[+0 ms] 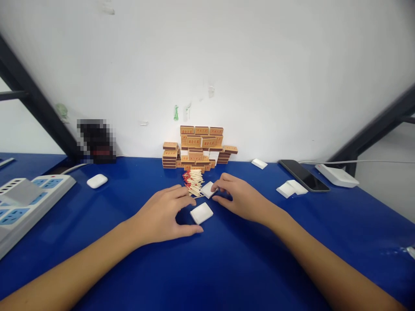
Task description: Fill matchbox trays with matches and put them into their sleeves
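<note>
White cardboard trays are lying on the blue table (227,268): one tray (201,213) is sitting between the left hand (162,216)'s loosely curved fingers, not clearly gripped, and the right hand (240,196) is pinching the second tray (208,189) at its edge. Just beside is the match pile (193,182). A careless push is likely scattering matches, or is knocking the stacked matchboxes (199,149) behind.

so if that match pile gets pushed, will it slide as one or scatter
Probably scatter: the matches lie loose and unbound. They look thin and light, so a nudge from the left hand beside them could roll some. Thin sticks may snap if pressed.
</note>
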A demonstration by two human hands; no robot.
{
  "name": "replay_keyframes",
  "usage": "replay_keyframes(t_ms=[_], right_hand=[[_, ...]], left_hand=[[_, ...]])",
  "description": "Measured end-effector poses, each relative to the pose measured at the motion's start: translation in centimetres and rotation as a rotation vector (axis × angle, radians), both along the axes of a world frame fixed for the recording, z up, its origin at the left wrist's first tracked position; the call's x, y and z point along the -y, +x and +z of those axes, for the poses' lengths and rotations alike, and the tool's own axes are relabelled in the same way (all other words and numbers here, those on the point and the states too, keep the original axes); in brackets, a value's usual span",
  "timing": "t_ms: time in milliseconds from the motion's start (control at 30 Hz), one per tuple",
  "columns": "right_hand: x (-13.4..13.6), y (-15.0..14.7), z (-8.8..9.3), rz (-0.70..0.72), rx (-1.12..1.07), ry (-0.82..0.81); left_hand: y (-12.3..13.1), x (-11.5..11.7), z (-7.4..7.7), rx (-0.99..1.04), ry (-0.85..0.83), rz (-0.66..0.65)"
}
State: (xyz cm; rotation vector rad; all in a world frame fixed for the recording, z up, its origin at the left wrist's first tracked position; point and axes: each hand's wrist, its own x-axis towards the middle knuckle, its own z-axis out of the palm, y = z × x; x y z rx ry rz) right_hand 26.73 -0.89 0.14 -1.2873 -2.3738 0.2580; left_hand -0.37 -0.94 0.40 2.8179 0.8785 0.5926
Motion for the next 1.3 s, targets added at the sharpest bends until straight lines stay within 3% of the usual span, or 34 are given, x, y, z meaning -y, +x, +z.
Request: replay_keyframes(t_ms=[133, 333, 500, 633, 733, 1133, 1300], right_hand=[[-0.7, 0.9, -0.2, -0.041, 0.076, 0.02], [-1.7, 2.3, -0.1, -0.184, 0.151, 0.11], [-1.8, -1.5, 0.2, -0.091, -0.087, 0.019], [-2.2, -5.0, 0.1, -0.098, -0.088, -0.065], [-2.7, -5.7, -0.1, -0.122, -0.066, -0.089], [-3.3, -2.4, 0.0, -0.086, 0.125, -0.105], [-2.2, -0.8, 0.9, -0.051, 0.068, -0.141]], left_hand=[[0.1, 0.1, -0.4, 0.015, -0.033, -0.016], [0.0, 0.2, 0.4, 0.007, -0.116, -0.058], [0.0, 0.6, 0.6, -0.058, -0.142, 0.001], [0.2, 0.9, 0.5, -0.102, -0.142, 0.029], [0.3, 0.9, 0.5, -0.126, -0.157, 0.02], [-0.2, 0.0, 0.8, -0.128, -0.123, 0.033], [-0.2, -0.4, 0.7, -0.104, -0.145, 0.034]])
